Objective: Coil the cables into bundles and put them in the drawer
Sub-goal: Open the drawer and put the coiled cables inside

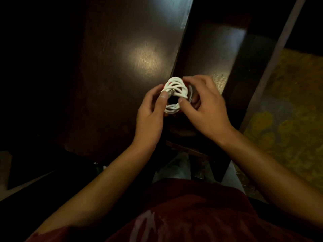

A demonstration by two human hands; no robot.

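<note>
Between your two hands, the coiled white cable (175, 95) hangs over the bench (125, 67) edge. Your left hand (150, 116) pinches the plug end; your right hand (204, 109) clamps the loops. Tuck that end through snugly, so the bundle holds.

One coiled white cable (175, 95), two hands, left (150, 113) and right (203, 109), one dark wooden desk (122, 49) and one open drawer (215, 49).
</note>
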